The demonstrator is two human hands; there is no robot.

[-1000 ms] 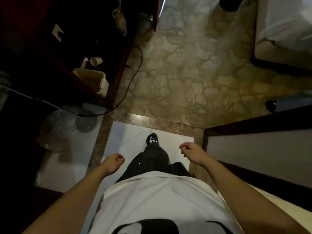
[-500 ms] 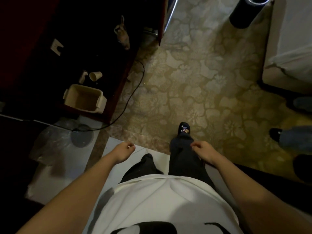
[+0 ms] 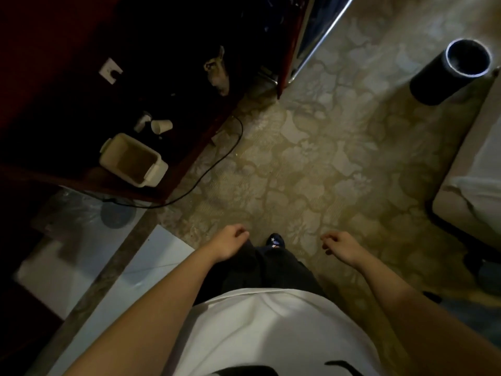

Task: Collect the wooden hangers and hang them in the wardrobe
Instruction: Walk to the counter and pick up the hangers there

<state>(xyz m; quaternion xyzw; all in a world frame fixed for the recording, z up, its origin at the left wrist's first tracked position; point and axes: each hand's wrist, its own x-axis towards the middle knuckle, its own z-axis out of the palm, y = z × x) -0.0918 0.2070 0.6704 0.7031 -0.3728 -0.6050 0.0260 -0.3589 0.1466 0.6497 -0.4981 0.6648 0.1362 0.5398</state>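
**A:** Why does the floor fill so much of the view?

**B:** The person is standing and looking down, so the patterned carpet [image 3: 325,172] takes most of it. I'd judge this a walking stretch of the task: both arms are held forward at the waist with nothing to carry.

**A:** And the dark red cabinet [image 3: 189,147] on the left?

**B:** It's open at floor level, which is likely why the cream tub [image 3: 132,161] and a paper cup [image 3: 161,126] sit tucked inside, off the walkway. A black cable [image 3: 217,164] trails out of it across the carpet. The black bin [image 3: 450,74] stands near the bed [image 3: 474,185], handy to it, I'd guess.

**A:** The hands?

**B:** The left hand [image 3: 230,241] and right hand [image 3: 341,244] hover either side of the dark trousers [image 3: 260,270]. On each the fingers [image 3: 241,234] curl loosely and grip nothing.

**A:** Where are the wooden hangers?

**B:** None shows anywhere, so they're out of view. I can't tell whether that cabinet is the wardrobe.

**A:** What else is hard to read?

**B:** The cabinet's inside is nearly black, and I can't identify a brownish lump [image 3: 218,71] or a white plate [image 3: 109,70] in there. The bed is cut off by the right edge. Something clear and crinkled [image 3: 76,213] lies blurred beside the white tiles [image 3: 151,267]. Only the toe of one shoe [image 3: 276,239] shows.
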